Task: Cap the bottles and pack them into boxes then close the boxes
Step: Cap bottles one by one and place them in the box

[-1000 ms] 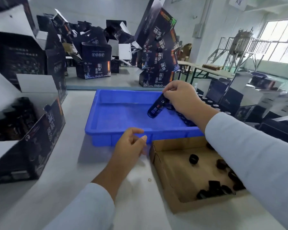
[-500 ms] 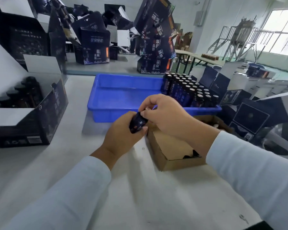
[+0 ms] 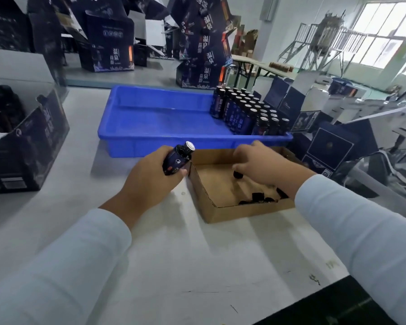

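Your left hand (image 3: 150, 177) holds a bottle (image 3: 177, 159) just left of the carton (image 3: 217, 208) on the white surface (image 3: 174, 254). Your right hand (image 3: 258, 165) pinches a cap (image 3: 238, 174) inside the carton. Behind the carton, a blue tray (image 3: 150, 137) holds bottles; dark boxes (image 3: 110, 43) fill the room.

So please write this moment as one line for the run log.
left hand: holds uncapped bottle | right hand: picks cap in cardboard tray | step: capping, not yet done

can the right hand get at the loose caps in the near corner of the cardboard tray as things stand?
Probably yes. The right hand is already inside the open-topped cardboard tray, pinching one cap. The loose caps lie just nearer, with nothing covering them.
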